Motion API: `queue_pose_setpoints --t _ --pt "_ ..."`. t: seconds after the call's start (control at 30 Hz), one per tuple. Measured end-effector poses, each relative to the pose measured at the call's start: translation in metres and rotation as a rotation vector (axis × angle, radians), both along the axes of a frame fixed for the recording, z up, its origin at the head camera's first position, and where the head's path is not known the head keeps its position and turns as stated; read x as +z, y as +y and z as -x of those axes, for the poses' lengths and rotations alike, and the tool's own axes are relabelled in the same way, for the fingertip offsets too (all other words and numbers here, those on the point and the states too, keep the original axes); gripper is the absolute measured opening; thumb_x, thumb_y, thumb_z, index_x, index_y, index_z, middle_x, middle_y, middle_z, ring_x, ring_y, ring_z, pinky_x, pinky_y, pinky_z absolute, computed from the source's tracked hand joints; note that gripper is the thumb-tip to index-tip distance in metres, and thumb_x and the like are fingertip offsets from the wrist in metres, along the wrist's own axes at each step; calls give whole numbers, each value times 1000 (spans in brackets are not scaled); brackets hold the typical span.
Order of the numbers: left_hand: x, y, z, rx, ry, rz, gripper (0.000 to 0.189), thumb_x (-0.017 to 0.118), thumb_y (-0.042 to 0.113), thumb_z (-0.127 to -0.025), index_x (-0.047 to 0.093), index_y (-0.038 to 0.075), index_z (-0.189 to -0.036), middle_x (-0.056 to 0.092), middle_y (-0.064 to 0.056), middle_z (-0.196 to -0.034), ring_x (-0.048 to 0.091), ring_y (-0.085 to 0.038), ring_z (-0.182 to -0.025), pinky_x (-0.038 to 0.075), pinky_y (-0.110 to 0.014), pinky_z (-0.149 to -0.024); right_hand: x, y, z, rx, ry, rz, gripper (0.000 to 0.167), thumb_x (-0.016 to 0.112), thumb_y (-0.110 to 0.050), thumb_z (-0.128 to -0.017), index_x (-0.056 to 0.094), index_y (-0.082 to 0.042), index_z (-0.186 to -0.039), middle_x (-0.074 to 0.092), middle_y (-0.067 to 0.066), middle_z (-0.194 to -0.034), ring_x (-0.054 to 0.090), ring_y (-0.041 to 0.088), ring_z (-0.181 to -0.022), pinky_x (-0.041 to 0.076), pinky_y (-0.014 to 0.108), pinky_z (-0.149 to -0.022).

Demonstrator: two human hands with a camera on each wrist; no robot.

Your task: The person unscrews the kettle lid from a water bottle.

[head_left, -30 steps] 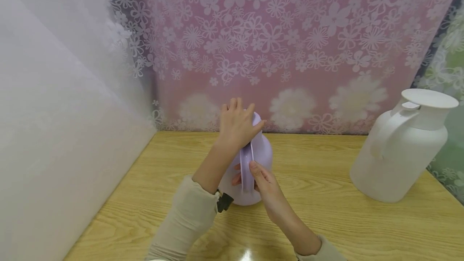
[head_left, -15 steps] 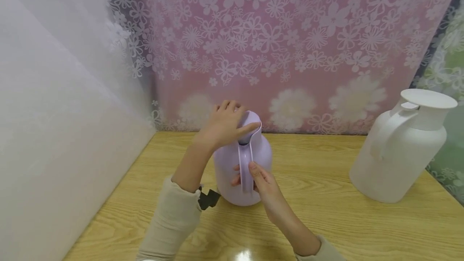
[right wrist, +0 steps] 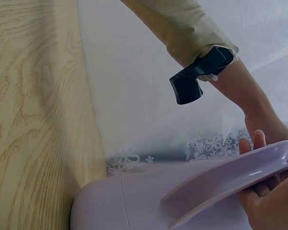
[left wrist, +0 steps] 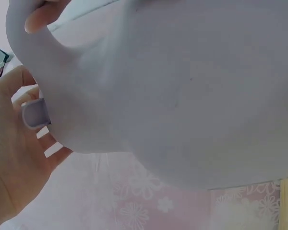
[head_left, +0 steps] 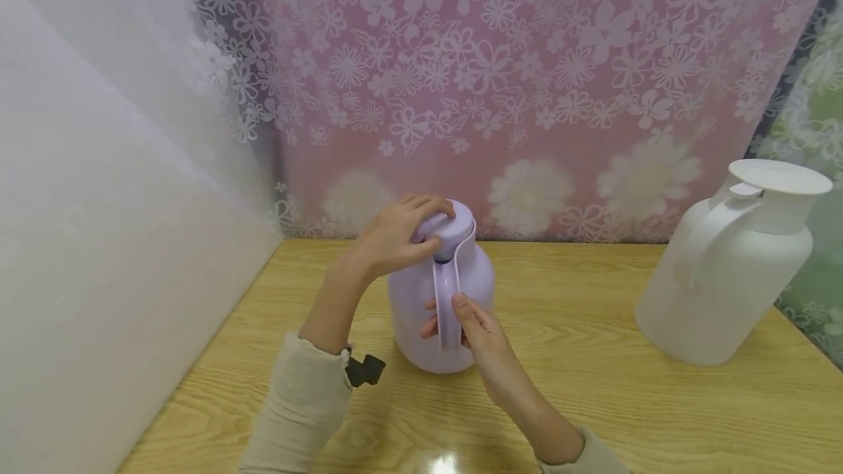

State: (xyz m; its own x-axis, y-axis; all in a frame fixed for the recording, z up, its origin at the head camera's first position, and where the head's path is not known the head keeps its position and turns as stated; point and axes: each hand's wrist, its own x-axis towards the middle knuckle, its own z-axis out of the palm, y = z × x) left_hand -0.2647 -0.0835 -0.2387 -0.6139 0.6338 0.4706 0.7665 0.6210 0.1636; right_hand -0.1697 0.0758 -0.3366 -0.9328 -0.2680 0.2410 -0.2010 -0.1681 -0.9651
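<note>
A lilac thermos jug (head_left: pixel 415 313) stands upright on the table, its handle (head_left: pixel 448 324) facing me. My left hand (head_left: pixel 393 238) comes over from the left and grips the jug's round lid (head_left: pixel 462 222), with the thumb on the near side and fingers bent across the top. In the left wrist view a small tab (left wrist: pixel 36 114) juts out beside the left hand's fingers. My right hand (head_left: pixel 486 339) holds the handle, thumb along its right side and fingertips showing on its left. The right wrist view shows the right hand (right wrist: pixel 276 203) at the handle.
A white thermos jug (head_left: pixel 718 291) with a broad flat top stands on the right of the wooden table (head_left: pixel 560 386). A pale sheet (head_left: pixel 132 225) closes off the left side. Behind the table hangs a pink floral curtain (head_left: pixel 461 93). A black device (head_left: pixel 364 369) sits on my left wrist.
My left hand has slid left from over the jug's top, and its spread fingers have bent onto the lid. The right hand stays on the handle; the jug stands in the same place.
</note>
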Motion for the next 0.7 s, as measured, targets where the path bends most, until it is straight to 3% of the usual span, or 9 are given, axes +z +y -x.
queue_pose_setpoints --t 0.17,0.47,0.6,0.7 --pt "-2 10 -5 104 75 49 30 54 34 -89 57 21 -115 51 1 -120 41 -19 -110 31 -39 -94 0 -1 0 -5 -13 5 48 31 -36 -101 58 2 -111 65 11 -85 59 27 -92 40 42 -84" --pt "1 47 -20 452 172 242 40 44 43 -90 50 21 -123 46 -3 -109 39 -21 -104 33 -39 -79 0 0 0 4 -7 17 48 30 -35 -101 57 4 -112 64 10 -85 60 25 -88 41 43 -83" --pt "2 56 -24 522 177 259 45 42 44 -91 48 20 -128 47 -7 -115 40 -23 -108 35 -41 -80 0 0 0 -5 -23 11 48 31 -35 -101 57 4 -111 64 9 -86 60 25 -88 41 42 -83" --pt "3 56 -26 529 149 253 53 39 52 -92 47 18 -132 46 -8 -120 40 -24 -111 35 -43 -84 1 0 0 3 -29 5 49 31 -35 -101 57 4 -111 64 9 -86 59 25 -89 40 42 -84"
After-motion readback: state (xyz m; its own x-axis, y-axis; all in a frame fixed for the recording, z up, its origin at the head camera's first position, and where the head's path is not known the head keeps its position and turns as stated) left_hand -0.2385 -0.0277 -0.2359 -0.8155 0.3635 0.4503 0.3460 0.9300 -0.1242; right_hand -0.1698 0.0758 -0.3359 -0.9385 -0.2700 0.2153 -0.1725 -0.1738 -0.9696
